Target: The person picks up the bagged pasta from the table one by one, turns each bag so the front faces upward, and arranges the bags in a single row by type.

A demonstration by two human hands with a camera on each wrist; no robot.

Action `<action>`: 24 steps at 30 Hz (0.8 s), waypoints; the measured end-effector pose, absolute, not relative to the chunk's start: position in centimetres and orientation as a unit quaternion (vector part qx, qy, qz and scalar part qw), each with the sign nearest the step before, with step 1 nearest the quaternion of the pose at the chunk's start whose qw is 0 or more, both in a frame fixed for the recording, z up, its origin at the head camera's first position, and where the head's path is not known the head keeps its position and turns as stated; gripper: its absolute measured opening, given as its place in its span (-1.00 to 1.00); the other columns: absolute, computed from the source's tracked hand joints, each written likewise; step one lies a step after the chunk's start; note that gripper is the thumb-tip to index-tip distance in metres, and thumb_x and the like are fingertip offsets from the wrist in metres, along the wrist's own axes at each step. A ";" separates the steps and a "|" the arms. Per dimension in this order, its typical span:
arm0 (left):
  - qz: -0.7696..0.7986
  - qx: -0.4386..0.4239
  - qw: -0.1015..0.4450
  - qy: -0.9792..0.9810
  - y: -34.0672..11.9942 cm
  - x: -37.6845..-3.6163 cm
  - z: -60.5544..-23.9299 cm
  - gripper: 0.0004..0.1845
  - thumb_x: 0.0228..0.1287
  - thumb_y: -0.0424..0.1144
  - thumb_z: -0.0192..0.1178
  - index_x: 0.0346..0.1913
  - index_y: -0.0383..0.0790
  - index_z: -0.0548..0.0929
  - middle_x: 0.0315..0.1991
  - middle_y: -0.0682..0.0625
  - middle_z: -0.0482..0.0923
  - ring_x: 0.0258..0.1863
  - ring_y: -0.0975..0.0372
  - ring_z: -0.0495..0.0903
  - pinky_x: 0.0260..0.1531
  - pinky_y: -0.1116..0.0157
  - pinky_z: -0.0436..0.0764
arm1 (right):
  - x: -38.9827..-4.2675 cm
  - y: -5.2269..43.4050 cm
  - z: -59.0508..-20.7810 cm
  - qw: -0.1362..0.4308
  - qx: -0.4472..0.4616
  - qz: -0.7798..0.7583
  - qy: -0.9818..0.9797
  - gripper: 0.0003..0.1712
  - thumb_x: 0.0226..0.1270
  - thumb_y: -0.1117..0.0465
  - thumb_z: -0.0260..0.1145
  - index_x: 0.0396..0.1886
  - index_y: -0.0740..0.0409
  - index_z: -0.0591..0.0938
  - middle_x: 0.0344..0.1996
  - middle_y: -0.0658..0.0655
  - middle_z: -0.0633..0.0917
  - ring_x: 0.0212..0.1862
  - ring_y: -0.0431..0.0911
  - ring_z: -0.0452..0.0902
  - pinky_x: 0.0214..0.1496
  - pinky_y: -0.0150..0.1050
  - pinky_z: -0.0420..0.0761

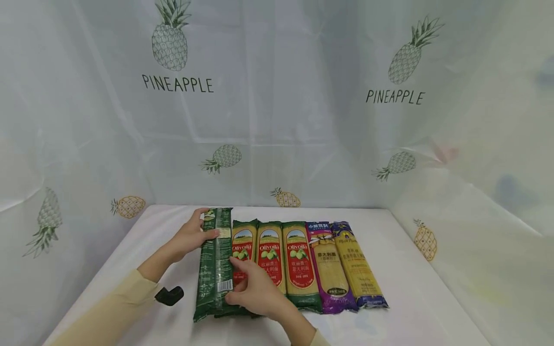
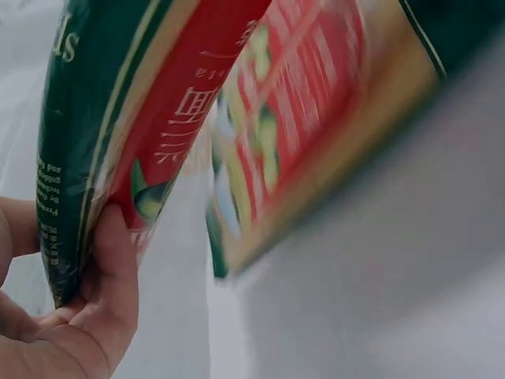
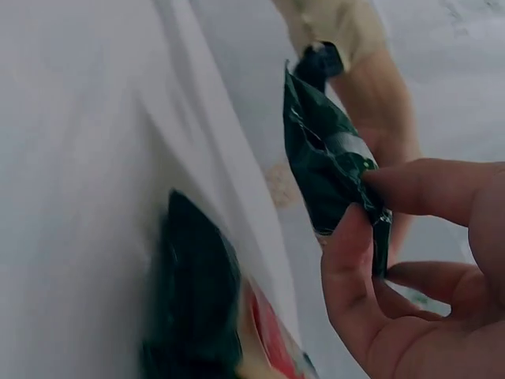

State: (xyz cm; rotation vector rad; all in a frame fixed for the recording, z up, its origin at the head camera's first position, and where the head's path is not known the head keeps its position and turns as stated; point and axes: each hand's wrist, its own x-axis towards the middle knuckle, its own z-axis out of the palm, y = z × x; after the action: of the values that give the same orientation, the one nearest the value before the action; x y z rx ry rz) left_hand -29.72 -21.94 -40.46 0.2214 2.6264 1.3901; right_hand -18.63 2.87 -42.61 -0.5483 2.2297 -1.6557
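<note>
The long dark-green glossy plastic pasta packet (image 1: 215, 264), judged light, stiff yet slippery, is pinched edgewise at far and near ends by the left hand (image 1: 190, 235) and right hand (image 1: 255, 290).

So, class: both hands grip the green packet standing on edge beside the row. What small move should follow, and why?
Probably tip the green packet flat. The left hand and right hand hold it on edge beside the Olivoila packets, which all lie flat on the table.

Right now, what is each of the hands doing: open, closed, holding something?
Left hand: grips the far end of the green pasta packet.
Right hand: pinches the near end of the same packet.
</note>
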 end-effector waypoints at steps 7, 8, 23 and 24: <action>0.507 0.069 0.071 0.856 -15.5 -30.0 -40.9 -0.06 0.56 -0.05 0.28 0.73 -0.08 -0.08 0.62 -0.51 0.03 0.55 -0.37 0.20 0.34 -0.37 0.38 | -17.8 8.4 -43.3 0.153 -0.143 -0.620 0.756 -0.06 0.26 0.35 0.57 0.62 -0.07 0.43 0.37 0.13 0.50 -0.26 -0.11 0.61 -0.30 -0.28 0.62; 0.513 0.071 0.069 0.852 -14.7 -30.0 -40.9 -0.07 0.56 -0.05 0.28 0.73 -0.07 -0.07 0.62 -0.50 0.04 0.55 -0.36 0.20 0.35 -0.36 0.38 | -17.7 9.1 -43.5 0.151 -0.136 -0.627 0.752 -0.07 0.28 0.34 0.56 0.62 -0.08 0.43 0.38 0.16 0.50 -0.26 -0.10 0.60 -0.30 -0.28 0.62; 0.591 0.112 0.082 0.795 -7.3 -29.8 -40.1 -0.13 0.61 -0.15 0.24 0.74 0.09 -0.06 0.66 -0.43 -0.01 0.62 -0.32 0.07 0.39 -0.40 0.28 | -18.1 12.9 -46.3 0.182 -0.050 -0.759 0.624 -0.01 0.61 0.13 0.15 0.79 -0.34 -0.18 0.72 0.32 -0.18 0.67 0.38 -0.18 0.59 0.36 0.11; 0.589 0.117 0.083 0.795 -7.1 -29.8 -40.2 -0.13 0.61 -0.15 0.23 0.74 0.08 -0.06 0.66 -0.43 -0.02 0.63 -0.31 0.05 0.41 -0.39 0.27 | -18.1 12.9 -46.4 0.183 -0.055 -0.764 0.616 0.00 0.60 0.16 0.13 0.78 -0.33 -0.21 0.73 0.29 -0.22 0.69 0.37 -0.24 0.61 0.39 0.00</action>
State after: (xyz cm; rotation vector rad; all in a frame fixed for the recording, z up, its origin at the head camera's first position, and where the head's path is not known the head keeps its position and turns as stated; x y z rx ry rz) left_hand -29.84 -7.11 -40.19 0.3500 2.3744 1.7601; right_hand -18.09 12.90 -46.40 -0.1550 1.7363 -2.1562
